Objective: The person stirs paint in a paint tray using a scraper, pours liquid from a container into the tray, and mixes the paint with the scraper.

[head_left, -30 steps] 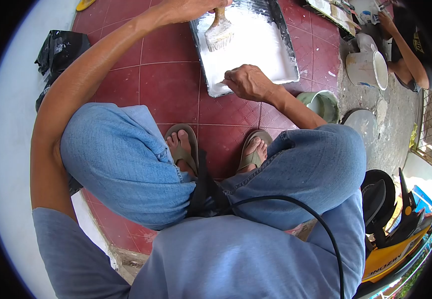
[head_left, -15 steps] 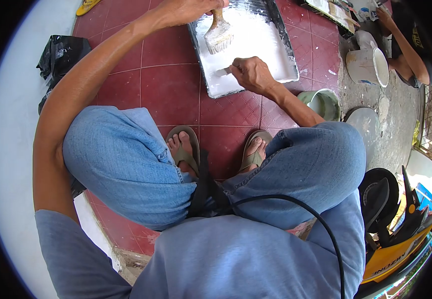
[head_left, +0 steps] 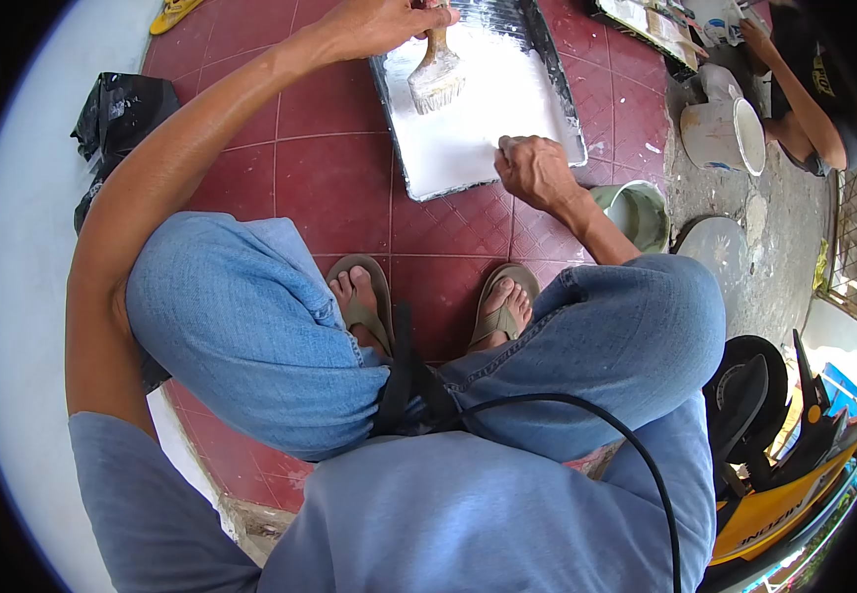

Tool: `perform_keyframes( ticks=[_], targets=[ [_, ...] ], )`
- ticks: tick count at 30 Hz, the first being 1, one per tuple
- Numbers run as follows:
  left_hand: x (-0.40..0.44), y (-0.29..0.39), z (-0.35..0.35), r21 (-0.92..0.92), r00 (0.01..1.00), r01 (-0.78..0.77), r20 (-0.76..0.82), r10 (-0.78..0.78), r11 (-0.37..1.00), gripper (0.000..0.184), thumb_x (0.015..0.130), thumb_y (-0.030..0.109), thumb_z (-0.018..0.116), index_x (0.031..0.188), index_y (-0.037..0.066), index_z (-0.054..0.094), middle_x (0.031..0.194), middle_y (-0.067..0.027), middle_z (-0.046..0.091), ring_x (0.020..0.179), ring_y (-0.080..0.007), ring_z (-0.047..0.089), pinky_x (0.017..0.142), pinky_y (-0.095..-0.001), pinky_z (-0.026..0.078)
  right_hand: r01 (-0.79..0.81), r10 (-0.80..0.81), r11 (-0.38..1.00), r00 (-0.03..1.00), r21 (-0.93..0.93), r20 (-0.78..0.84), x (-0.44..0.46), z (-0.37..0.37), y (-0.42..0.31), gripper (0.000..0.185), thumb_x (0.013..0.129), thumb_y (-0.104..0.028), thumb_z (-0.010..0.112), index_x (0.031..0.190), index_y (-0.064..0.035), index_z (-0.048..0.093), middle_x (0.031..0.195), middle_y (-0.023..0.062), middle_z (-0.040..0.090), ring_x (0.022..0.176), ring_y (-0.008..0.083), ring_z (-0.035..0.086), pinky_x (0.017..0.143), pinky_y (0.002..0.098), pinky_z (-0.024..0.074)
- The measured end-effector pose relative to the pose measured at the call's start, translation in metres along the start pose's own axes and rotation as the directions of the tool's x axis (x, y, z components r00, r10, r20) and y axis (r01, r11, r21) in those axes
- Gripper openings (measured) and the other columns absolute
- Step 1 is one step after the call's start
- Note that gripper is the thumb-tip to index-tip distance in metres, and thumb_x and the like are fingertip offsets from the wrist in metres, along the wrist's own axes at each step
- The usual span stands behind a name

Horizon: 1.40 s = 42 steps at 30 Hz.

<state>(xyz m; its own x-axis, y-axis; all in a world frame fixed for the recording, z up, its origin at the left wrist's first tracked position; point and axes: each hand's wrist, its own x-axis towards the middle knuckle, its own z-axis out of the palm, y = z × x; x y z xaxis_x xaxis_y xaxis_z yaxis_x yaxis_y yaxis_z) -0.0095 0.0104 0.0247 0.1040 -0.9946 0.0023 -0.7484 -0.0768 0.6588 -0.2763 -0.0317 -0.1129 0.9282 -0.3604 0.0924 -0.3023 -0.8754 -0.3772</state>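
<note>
A black tray (head_left: 574, 127) of white paint stands on the red tiles at the top middle. My left hand (head_left: 404, 22) is closed round the wooden handle of a paint-stained brush (head_left: 436, 79), whose bristles point down over the tray's left part. Over the tray's near right part is my right hand (head_left: 539, 170), its fingers closed; what they grip, if anything, is hidden now. A green bucket (head_left: 636, 212) with pale liquid stands just right of the tray, behind my right wrist.
A black bag (head_left: 122, 114) lies by the white wall at left. At the upper right, a co-worker's arm (head_left: 809, 109) reaches near a white bucket (head_left: 720, 136) and a second tray (head_left: 651, 30). A yellow motorbike (head_left: 779, 514) stands at lower right.
My right hand has moved to the right over the tray; the thin tool end seen at its fingers half a second ago no longer shows. My left hand and the brush have hardly moved.
</note>
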Motion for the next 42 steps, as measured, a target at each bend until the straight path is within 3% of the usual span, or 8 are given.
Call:
perform_keyframes(
  ticks=[5,12,15,22,25,31,36,42],
  targets=[
    [-0.003,0.002,-0.001,-0.014,1.000,-0.016,-0.015,0.016,1.000,0.023,0.089,0.018,0.063,0.077,-0.001,0.058,0.072,-0.0105,0.068,0.065,-0.0133,0.062,0.055,-0.0323,0.047,0.092,-0.109,0.971,0.992,0.221,0.067,0.003,0.005,-0.015,0.019,0.086,-0.015,0.056,0.073,-0.0015,0.058,0.063,0.0203,0.061,0.062,0.0380,0.063,0.064,0.0466,0.0505],
    [-0.006,-0.003,-0.003,-0.001,1.000,-0.022,-0.011,0.022,1.000,0.025,0.089,0.020,0.064,0.077,-0.001,0.058,0.070,-0.0102,0.067,0.064,-0.0123,0.061,0.054,-0.0318,0.046,-0.359,0.359,0.933,0.933,0.007,-0.015,-0.018,-0.023,0.047,0.023,0.087,-0.022,0.055,0.083,-0.0025,0.066,0.072,0.0206,0.066,0.069,0.0402,0.065,0.067,0.0493,0.0521],
    [-0.006,0.001,-0.001,0.002,1.000,0.005,-0.013,-0.005,1.000,0.026,0.089,0.021,0.064,0.077,-0.001,0.057,0.070,-0.0105,0.067,0.064,-0.0123,0.061,0.054,-0.0320,0.046,-0.233,0.217,0.965,0.966,-0.116,-0.139,-0.007,-0.016,0.049,0.020,0.087,-0.020,0.054,0.081,-0.0029,0.063,0.071,0.0198,0.065,0.067,0.0392,0.064,0.066,0.0486,0.0518],
    [-0.005,0.006,-0.002,0.015,1.000,0.013,-0.005,-0.012,1.000,0.028,0.090,0.023,0.064,0.077,-0.001,0.058,0.070,-0.0106,0.065,0.065,-0.0122,0.060,0.054,-0.0323,0.046,0.202,-0.197,0.975,0.978,0.093,-0.066,0.011,0.018,-0.012,0.012,0.085,-0.015,0.059,0.087,-0.0024,0.059,0.074,0.0170,0.064,0.067,0.0345,0.064,0.064,0.0430,0.0517],
    [-0.004,0.005,-0.002,0.033,1.000,0.017,-0.012,-0.017,0.999,0.028,0.090,0.023,0.064,0.077,-0.001,0.058,0.071,-0.0106,0.066,0.066,-0.0123,0.060,0.055,-0.0324,0.046,0.186,-0.196,0.947,0.980,0.262,0.013,-0.005,0.014,-0.011,0.017,0.088,-0.018,0.059,0.087,-0.0011,0.059,0.074,0.0186,0.065,0.069,0.0366,0.065,0.064,0.0451,0.0509],
    [-0.008,0.005,-0.004,0.021,1.000,0.011,-0.013,-0.011,1.000,0.027,0.089,0.021,0.064,0.076,-0.001,0.058,0.073,-0.0103,0.067,0.066,-0.0116,0.060,0.055,-0.0320,0.046,-0.295,0.297,0.955,0.947,0.038,-0.125,-0.030,-0.016,0.044,0.021,0.088,-0.021,0.058,0.079,-0.0026,0.063,0.069,0.0204,0.065,0.063,0.0374,0.065,0.061,0.0471,0.0512],
    [-0.004,-0.001,0.001,-0.065,1.000,-0.030,-0.009,0.029,0.997,0.025,0.089,0.019,0.065,0.075,0.000,0.056,0.072,-0.0090,0.066,0.065,-0.0107,0.058,0.055,-0.0319,0.045,-0.281,0.257,0.948,0.953,-0.148,-0.163,-0.030,-0.012,0.052,0.021,0.089,-0.020,0.056,0.078,-0.0023,0.059,0.071,0.0188,0.064,0.065,0.0383,0.064,0.060,0.0474,0.0508],
    [-0.004,0.001,0.001,0.008,1.000,-0.014,-0.011,0.014,1.000,0.026,0.088,0.020,0.064,0.074,0.001,0.055,0.068,-0.0085,0.063,0.065,-0.0109,0.058,0.055,-0.0323,0.045,-0.060,0.061,0.998,0.992,0.016,-0.109,0.013,0.015,0.001,0.022,0.088,-0.016,0.054,0.072,-0.0012,0.056,0.065,0.0180,0.062,0.061,0.0369,0.062,0.064,0.0463,0.0505]
  ],
)
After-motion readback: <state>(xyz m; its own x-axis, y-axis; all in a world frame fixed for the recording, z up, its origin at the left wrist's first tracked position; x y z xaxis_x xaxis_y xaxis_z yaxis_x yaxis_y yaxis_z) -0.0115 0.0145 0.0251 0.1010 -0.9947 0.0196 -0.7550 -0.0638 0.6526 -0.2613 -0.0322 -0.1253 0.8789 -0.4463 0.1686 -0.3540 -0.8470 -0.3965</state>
